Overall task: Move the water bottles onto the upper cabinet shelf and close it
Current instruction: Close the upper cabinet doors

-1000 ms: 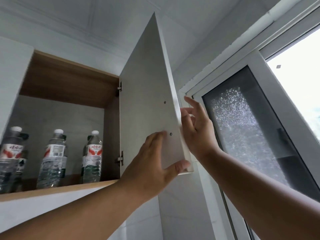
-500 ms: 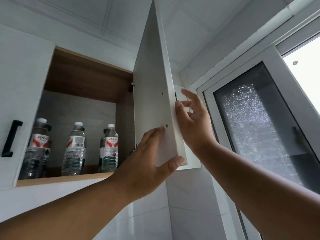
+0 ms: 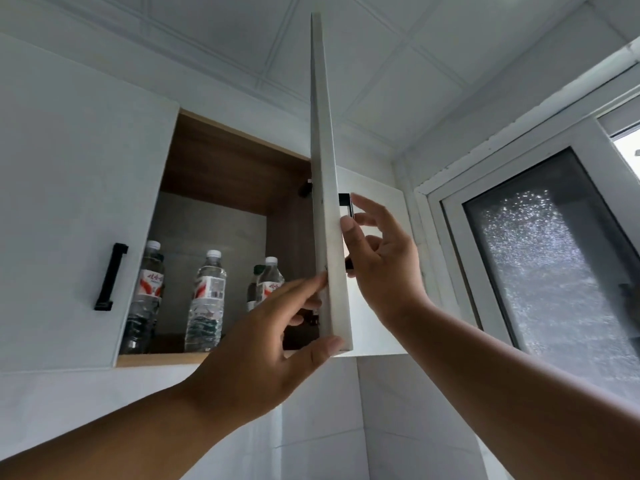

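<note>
Water bottles: you see three upright on the upper cabinet shelf, clear plastic, white caps, red-and-white labels; a darker bottle shows behind the right one.
Change: the cabinet door you are swinging now stands edge-on to you, further round than half a second ago, when its inner face showed; the closed left door and its black handle fill more of your view.
Bottles and hands: they stand left of both your hands, deep inside, touched by neither; your left fingers overlap the right bottle in view.
Left hand: you pinch the door's lower corner, fingers on the inner face, thumb under the bottom edge.
Right hand: you press the thumb on the door's outer edge, fingers loosely curled beside its black pull, not closed round it.
Window: frosted pane far right.
</note>
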